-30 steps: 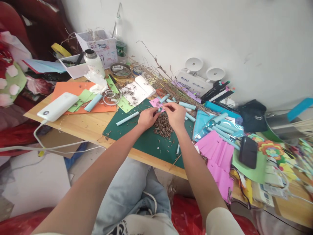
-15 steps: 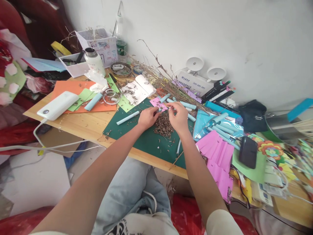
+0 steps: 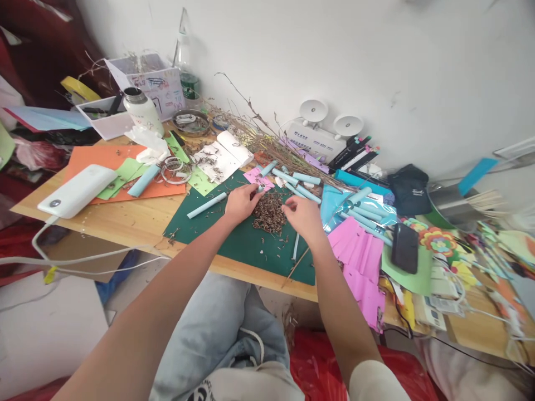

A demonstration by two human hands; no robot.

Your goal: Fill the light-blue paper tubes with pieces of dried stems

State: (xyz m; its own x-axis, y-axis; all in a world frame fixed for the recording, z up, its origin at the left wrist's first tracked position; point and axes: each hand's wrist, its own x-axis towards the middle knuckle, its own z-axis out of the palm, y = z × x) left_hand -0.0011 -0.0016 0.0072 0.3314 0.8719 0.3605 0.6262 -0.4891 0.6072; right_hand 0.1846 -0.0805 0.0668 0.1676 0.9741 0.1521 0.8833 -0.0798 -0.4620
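Observation:
Over the dark green mat (image 3: 236,250), my left hand (image 3: 241,204) is closed, its thumb and fingertips round the end of a short light-blue tube (image 3: 261,188). A small pink paper (image 3: 253,176) with dark crumbs lies just beyond those fingertips. My right hand (image 3: 304,214) is at the right edge of a pile of dried brown plant bits (image 3: 270,216), fingers bent together; whatever is between them is hidden. Several more light-blue tubes (image 3: 307,178) lie behind the pile. Another tube (image 3: 207,205) rests left of my left hand.
At left are a white power bank (image 3: 77,190), orange paper (image 3: 86,159) and an uncapped white bottle (image 3: 142,112). Dry stems (image 3: 267,139) lie along the back by a white router (image 3: 315,142). Pink paper strips (image 3: 359,250) and a black phone (image 3: 405,248) are at right.
My right hand has drawn back from the tube to the edge of the brown pile. My left hand stays at the tube. The whole view has shifted, with the table appearing further left.

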